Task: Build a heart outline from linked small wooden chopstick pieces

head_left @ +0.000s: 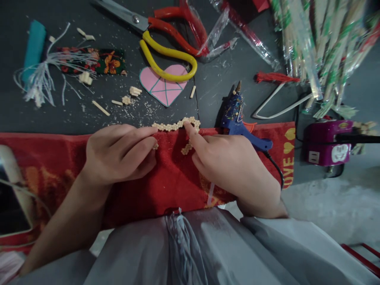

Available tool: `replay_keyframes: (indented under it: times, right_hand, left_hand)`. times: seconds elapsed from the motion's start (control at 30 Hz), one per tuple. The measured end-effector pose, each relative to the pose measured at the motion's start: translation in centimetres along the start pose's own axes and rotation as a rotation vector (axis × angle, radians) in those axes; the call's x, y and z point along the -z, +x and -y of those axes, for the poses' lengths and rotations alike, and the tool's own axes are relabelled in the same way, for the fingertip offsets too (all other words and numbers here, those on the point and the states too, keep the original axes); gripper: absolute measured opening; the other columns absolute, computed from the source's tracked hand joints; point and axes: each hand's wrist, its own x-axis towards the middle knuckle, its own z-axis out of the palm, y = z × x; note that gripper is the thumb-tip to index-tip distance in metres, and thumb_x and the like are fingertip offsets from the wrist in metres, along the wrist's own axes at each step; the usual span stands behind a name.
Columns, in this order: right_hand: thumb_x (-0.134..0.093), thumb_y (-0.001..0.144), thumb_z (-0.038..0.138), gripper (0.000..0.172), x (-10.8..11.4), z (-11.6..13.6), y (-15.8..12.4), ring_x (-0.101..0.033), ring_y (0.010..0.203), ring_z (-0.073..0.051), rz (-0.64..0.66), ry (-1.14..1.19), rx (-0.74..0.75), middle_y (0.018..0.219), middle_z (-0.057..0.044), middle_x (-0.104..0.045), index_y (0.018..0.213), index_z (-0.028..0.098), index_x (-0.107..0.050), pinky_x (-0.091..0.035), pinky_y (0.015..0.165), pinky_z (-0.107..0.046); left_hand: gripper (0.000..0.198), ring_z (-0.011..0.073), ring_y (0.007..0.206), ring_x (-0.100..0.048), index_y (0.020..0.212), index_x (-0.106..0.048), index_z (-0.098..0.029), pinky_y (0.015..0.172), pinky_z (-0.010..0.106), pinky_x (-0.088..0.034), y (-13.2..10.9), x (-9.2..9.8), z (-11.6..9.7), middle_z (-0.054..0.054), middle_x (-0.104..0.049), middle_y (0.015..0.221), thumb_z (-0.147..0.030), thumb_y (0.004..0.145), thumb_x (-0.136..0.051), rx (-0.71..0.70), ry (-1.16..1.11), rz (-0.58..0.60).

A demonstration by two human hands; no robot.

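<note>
- Find pale knobbly strip (169, 127) between the fingers, touched at its left end by index of left hand (121, 152), farther right by index of right hand (225, 162); cannot call either nearer.
- Note long axis: crosswise from left fingertip to right, then curling round right fingertip toward the wearer.
- Read right index as extended onto strip, next fingers bent under; cannot see thumb, so cannot tell grip.
- See pale bit (156, 146) at left fingers; cannot tell whether pinched or loose.
- Cannot trace strip beneath right index, nor its join to lower tail.
</note>
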Motion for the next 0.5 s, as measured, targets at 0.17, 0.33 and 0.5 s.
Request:
replay_keyframes:
  times: [0.17,0.33,0.5]
  right_hand:
    - [-0.045,0.096,0.011,0.067,0.17,-0.02,0.06,-0.059,0.056,-0.014,0.018,0.001,0.01,0.073,-0.006,-0.075,0.162,0.01,-0.033,-0.013,0.048,-0.031]
    - [-0.046,0.094,0.01,0.068,0.09,-0.01,0.19,-0.056,0.053,-0.014,0.0,0.01,0.01,0.072,-0.006,-0.075,0.161,0.009,-0.035,-0.014,0.048,-0.031]
    - [-0.046,0.094,0.01,0.067,-0.12,-0.01,-0.04,-0.052,0.051,-0.012,-0.011,0.004,0.011,0.07,-0.006,-0.074,0.161,0.008,-0.036,-0.014,0.048,-0.031]
  left_hand:
    - [0.027,0.0237,0.082,-0.073,0.116,-0.063,-0.023,0.068,0.042,-0.056,-0.06,0.01,-0.01,0.008,-0.077,0.115,-0.018,0.09,-0.065,0.003,-0.02,0.017]
    - [0.028,0.0233,0.082,-0.073,0.118,-0.062,-0.025,0.068,0.042,-0.059,-0.08,0.07,-0.07,0.005,-0.077,0.117,-0.019,0.09,-0.063,0.021,-0.006,0.025]
    - [0.029,0.0228,0.081,-0.074,0.119,-0.06,-0.026,0.068,0.042,-0.061,-0.05,0.07,-0.06,0.004,-0.077,0.117,-0.02,0.091,-0.061,0.026,0.005,0.034]
